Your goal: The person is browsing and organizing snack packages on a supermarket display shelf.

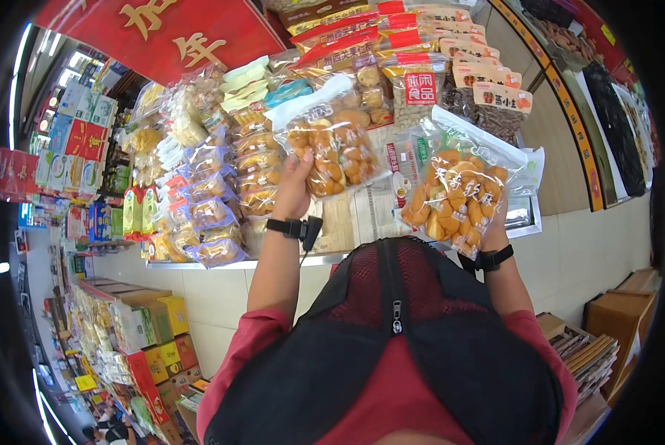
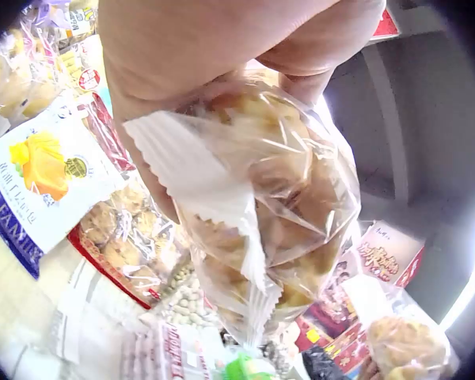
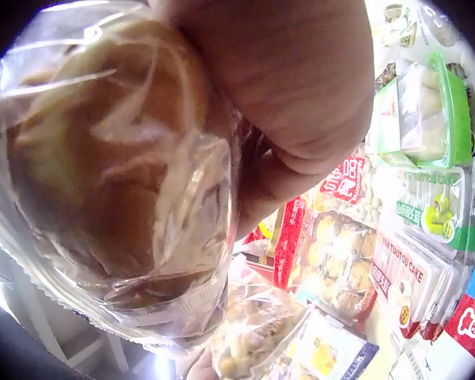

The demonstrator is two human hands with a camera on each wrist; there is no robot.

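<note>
In the head view, my left hand [image 1: 295, 187] grips the side of a clear bag of golden bread rolls [image 1: 332, 148] with a white top strip. My right hand [image 1: 498, 228], mostly hidden behind its load, holds a second clear bag of bread rolls [image 1: 457, 194] printed with white lettering. Both bags are held up over the front of the display table. Close up in the left wrist view, the fingers [image 2: 222, 47] curl round the bag's plastic edge. The right wrist view shows the thumb side of the hand [image 3: 293, 79] against the crinkled bag [image 3: 119, 166].
Rows of packaged cakes [image 1: 212, 204] stand on the table's left. At the back are bagged biscuits [image 1: 340, 37] and bags of dark snacks [image 1: 499, 111]. A red sign [image 1: 176, 37] rises at the back left. Cartons [image 1: 629, 315] sit on the floor at right.
</note>
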